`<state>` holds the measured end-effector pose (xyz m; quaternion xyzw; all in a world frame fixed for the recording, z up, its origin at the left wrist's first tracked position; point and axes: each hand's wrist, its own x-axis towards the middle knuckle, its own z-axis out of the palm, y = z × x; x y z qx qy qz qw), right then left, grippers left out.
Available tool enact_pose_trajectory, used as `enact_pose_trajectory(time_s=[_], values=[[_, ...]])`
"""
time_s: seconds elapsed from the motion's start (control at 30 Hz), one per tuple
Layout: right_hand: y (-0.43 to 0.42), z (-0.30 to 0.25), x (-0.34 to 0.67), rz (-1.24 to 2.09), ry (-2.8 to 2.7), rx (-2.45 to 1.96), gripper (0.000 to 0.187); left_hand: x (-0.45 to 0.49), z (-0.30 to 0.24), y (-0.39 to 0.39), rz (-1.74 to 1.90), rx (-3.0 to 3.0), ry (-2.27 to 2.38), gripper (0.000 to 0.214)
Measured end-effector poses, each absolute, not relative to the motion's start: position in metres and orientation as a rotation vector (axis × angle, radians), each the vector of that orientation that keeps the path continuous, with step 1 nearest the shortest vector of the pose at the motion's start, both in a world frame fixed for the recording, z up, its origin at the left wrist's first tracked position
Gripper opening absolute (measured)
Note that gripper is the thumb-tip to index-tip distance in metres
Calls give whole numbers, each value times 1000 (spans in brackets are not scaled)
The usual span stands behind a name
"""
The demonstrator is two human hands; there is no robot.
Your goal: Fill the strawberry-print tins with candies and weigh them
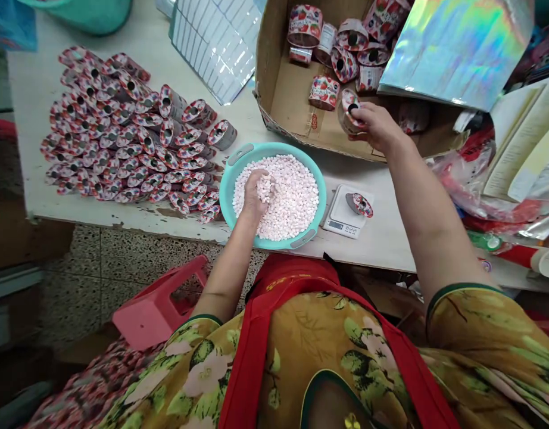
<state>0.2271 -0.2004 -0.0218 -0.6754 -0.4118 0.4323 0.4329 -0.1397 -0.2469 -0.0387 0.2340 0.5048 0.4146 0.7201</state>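
Observation:
My left hand (255, 193) is dug into a heap of small white candies (292, 196) in a teal basin (232, 164), its fingers curled round a scoop of them. My right hand (373, 124) reaches over the edge of a cardboard box (287, 95) and grips a small strawberry-print pouch (349, 107) with a round hole in its top. Several filled pouches (341, 42) lie in the box. Another pouch (359, 204) rests on a small white scale (343, 214) beside the basin.
A large pile of flat empty pouches (122, 137) covers the table's left part. A holographic foil sheet (457, 47) leans over the box. White packets (221, 42) lie behind. A pink stool (161, 307) stands on the floor, and clutter fills the right side.

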Motion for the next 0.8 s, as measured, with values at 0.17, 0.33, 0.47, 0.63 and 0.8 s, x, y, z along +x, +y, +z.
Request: enact_pose_trajectory(time_s=[0.17, 0.33, 0.47, 0.63, 0.8], values=[[-280, 28, 173, 1362, -789, -1393, 68, -135, -33, -241, 903, 198, 999, 42], [-323, 29, 100, 1153, -1107, -1515, 68, -120, -25, -233, 760, 52, 1068, 30], [-334, 25, 50, 1042, -1452, -1641, 57, -124, 18, -240, 830, 246, 949, 38], [-329, 22, 5, 1045, -1638, -1712, 40, -112, 43, -264, 1107, 536, 987, 41], [-322, 21, -8, 1041, -1618, -1808, 37, -103, 29, -271, 1267, 607, 1040, 38]])
